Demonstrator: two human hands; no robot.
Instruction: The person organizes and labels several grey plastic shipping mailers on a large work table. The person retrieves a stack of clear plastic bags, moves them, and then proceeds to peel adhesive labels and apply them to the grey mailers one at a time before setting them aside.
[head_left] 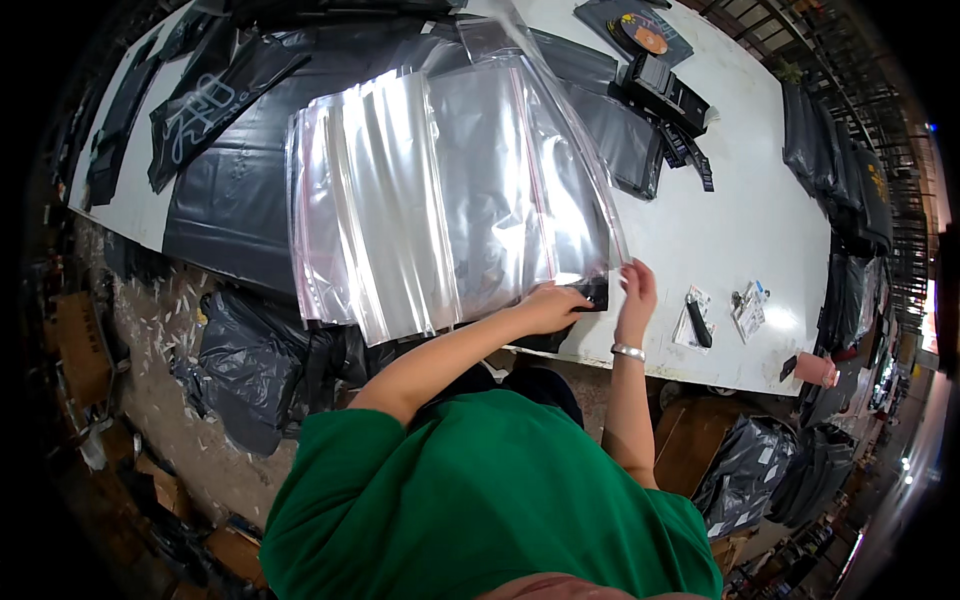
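Clear plastic bags on a white counter.
The right hand pinches one bag's edge; the left hand lies at the pile's near corner, its grip indiscernible. The bags overlap dark packages.

Shiny clear bags lay over dark plastic packages on the white counter before me. The person's left hand rested at the bags' near edge; the right hand pinched a corner of one. To the right, a small black tool lay on paper.
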